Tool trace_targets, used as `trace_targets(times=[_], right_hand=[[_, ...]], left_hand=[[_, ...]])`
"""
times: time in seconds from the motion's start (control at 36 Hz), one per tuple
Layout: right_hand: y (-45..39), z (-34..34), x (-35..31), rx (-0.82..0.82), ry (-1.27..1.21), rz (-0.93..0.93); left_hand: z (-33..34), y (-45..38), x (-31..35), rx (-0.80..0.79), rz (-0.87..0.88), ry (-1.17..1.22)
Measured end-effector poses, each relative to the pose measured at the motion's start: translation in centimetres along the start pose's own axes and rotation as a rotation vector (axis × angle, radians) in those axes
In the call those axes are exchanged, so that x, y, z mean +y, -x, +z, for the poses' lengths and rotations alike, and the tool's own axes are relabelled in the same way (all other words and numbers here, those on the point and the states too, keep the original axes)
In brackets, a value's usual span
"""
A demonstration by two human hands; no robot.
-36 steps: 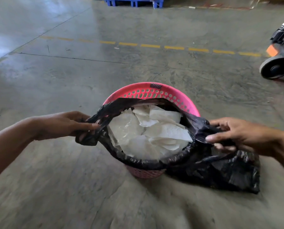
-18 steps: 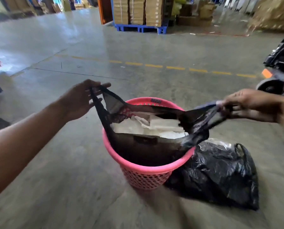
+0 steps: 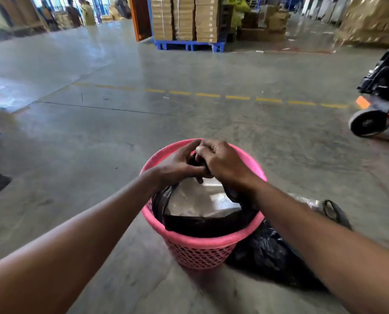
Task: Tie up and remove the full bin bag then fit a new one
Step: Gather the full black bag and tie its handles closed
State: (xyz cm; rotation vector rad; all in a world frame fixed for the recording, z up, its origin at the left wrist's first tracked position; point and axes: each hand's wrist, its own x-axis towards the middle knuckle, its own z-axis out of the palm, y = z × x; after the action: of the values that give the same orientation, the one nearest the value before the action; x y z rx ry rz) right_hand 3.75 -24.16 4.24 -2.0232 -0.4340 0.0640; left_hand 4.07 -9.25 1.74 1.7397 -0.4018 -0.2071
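Observation:
A pink perforated bin stands on the concrete floor in front of me. Inside it sits a black bin bag stuffed with white paper, which shows through a gap under my hands. My left hand and my right hand meet above the middle of the bin, each gripping a gathered end of the bag's top. The ends are bunched between my fingers, and how they cross is hidden. A second black bag lies crumpled on the floor to the right of the bin, touching it.
A pallet jack with a large wheel stands at the right edge. Stacked cardboard boxes on a blue pallet are far ahead. A yellow dashed line crosses the floor. People stand at the far left back.
My hands were spread wide, pulling the bag's two ends apart; now they have come together over the bin's middle, with the ends bunched between them. The camera has tilted up.

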Motion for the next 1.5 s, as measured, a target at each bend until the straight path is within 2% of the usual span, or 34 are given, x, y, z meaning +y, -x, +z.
trace_targets(times=[0.08, 0.11, 0.17, 0.22, 0.31, 0.42, 0.5, 0.64, 0.72, 0.83, 1.0, 1.17, 1.39, 1.5], right_hand=[[1.2, -0.5, -0.7, -0.035, 0.588, -0.374], [1.4, -0.7, -1.2, -0.035, 0.707, -0.460], [1.4, -0.9, -2.0, -0.061, 0.811, -0.508], [0.7, -1.3, -2.3, -0.107, 0.786, -0.458], [-1.0, -2.2, -2.2, -0.146, 0.582, -0.328], [-2.8, -3.7, -1.5, -0.059, 0.356, -0.243], [-3.3, -5.4, -0.5, -0.030, 0.177, -0.178], [-2.0, -6.1, 1.8, -0.106, 0.256, -0.243], [-1.3, -4.8, 2.7, 0.009, 0.215, -0.343], [-1.1, -4.2, 3.4, 0.150, 0.310, -0.415], [-1.1, -4.2, 3.2, 0.193, 0.303, -0.335], [-0.2, -3.5, 2.2, 0.192, 0.289, -0.323], [2.8, -1.6, 1.1, 0.226, 0.414, -0.443], [4.2, 0.3, 3.0, 0.157, 0.560, -0.526]], left_hand=[[0.1, 0.2, -0.1, -0.042, -0.017, -0.165], [0.3, 0.3, -0.1, -0.053, -0.012, -0.213], [0.6, 0.4, -0.1, -0.075, -0.037, -0.268], [1.1, 0.2, -0.3, -0.068, -0.079, -0.241], [2.1, -0.4, -0.7, 0.022, -0.099, -0.085], [2.3, -0.4, -0.6, 0.094, -0.155, 0.169], [1.4, -0.3, -0.6, 0.062, -0.196, 0.259], [0.6, 0.0, -0.2, 0.006, -0.180, 0.423], [0.7, 0.0, 0.0, -0.035, -0.154, 0.470], [0.6, -0.4, -0.3, -0.063, -0.167, 0.500], [-1.1, -0.2, -0.8, -0.151, -0.278, 0.493], [-2.1, 0.1, -0.4, -0.158, -0.429, 0.582], [-1.7, -0.3, 1.3, -0.038, -0.489, 0.666], [-0.7, -0.7, 2.6, 0.041, -0.471, 0.426]])
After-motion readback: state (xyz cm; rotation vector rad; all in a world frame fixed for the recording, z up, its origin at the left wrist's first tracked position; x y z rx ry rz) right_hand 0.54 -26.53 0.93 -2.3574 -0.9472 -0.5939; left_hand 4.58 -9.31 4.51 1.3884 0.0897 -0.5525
